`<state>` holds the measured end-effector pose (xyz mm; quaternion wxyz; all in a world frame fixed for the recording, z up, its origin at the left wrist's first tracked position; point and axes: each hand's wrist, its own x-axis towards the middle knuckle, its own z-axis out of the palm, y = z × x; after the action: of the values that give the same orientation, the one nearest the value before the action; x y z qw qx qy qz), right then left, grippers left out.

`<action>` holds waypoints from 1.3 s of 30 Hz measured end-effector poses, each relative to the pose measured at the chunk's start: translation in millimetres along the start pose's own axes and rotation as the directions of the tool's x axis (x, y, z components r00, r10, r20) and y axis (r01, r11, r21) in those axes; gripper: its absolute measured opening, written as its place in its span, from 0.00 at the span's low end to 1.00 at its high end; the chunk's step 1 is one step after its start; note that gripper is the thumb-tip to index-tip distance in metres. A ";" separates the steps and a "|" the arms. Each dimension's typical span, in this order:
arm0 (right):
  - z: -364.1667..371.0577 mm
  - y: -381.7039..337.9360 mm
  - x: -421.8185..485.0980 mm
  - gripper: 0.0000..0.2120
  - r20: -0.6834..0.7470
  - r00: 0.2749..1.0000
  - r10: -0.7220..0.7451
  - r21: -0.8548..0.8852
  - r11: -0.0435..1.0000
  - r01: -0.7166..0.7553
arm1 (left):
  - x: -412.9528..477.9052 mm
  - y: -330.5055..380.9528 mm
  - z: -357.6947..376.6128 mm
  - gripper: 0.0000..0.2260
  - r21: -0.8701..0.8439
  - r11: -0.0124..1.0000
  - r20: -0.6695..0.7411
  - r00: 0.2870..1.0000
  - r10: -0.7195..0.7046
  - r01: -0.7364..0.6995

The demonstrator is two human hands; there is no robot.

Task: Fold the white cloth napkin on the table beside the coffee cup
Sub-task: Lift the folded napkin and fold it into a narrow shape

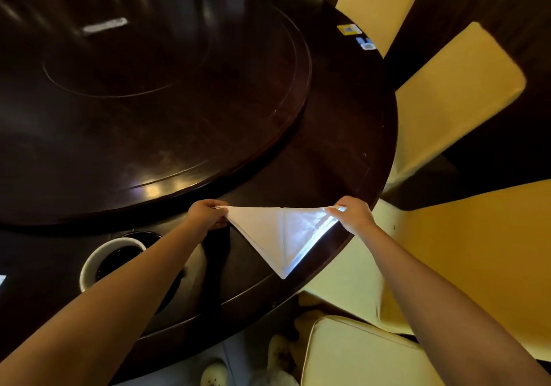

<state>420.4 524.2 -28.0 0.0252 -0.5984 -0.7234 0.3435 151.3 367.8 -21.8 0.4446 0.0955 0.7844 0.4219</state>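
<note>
napkin, white and folded to a triangle, lies by the near right edge of the dark round table, long side away from the person, tip pointing at the rim. left hand pinches the triangle's left corner with curled fingers and right hand pinches its right corner, the cloth stretched flat between them. coffee cup, white with dark liquid in it, stands near the table's near edge, left of the napkin and partly behind the left forearm.
</note>
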 end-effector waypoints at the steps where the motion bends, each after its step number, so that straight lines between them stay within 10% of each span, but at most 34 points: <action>1: 2.5 1.4 -0.9 0.13 -0.014 1.000 -0.011 -0.007 1.000 0.011 | 2.3 -1.2 1.7 0.09 0.016 1.000 -0.016 1.000 0.004 -0.004; 5: 9.6 4.9 -4.8 0.14 -0.056 0.998 -0.039 -0.018 0.999 0.038 | 1.8 -2.3 9.6 0.12 0.283 0.955 -0.125 0.984 0.131 -0.091; 8: 12.0 6.0 -6.7 0.14 -0.097 0.994 -0.052 -0.018 0.999 0.051 | -16.9 -10.9 20.5 0.16 0.605 0.741 -0.138 0.878 0.458 -0.291; 11: 12.0 7.4 -6.5 0.13 -0.107 0.992 -0.068 -0.022 0.998 0.066 | -51.4 -33.0 45.6 0.15 0.658 0.501 0.113 0.732 0.672 -0.562; 17: 5.4 7.0 -5.0 0.11 -0.075 0.991 -0.111 0.065 0.991 0.116 | -86.1 -83.4 90.8 0.18 0.643 0.246 0.441 0.613 0.655 -0.725; 33: -23.7 14.8 -47.1 0.12 0.336 0.875 -0.348 0.352 0.908 0.226 | -78.5 -95.6 57.4 0.08 0.677 0.179 0.387 0.552 0.739 -0.714; 39: -30.8 0.9 -74.9 0.18 0.347 0.842 -0.412 0.177 0.911 0.373 | -80.4 -104.5 51.3 0.04 0.664 0.253 0.317 0.571 0.758 -0.704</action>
<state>456.1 472.4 23.1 -0.0137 -0.3581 -0.8031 0.4759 261.8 289.8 -63.1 0.0921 0.6018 0.7598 0.2283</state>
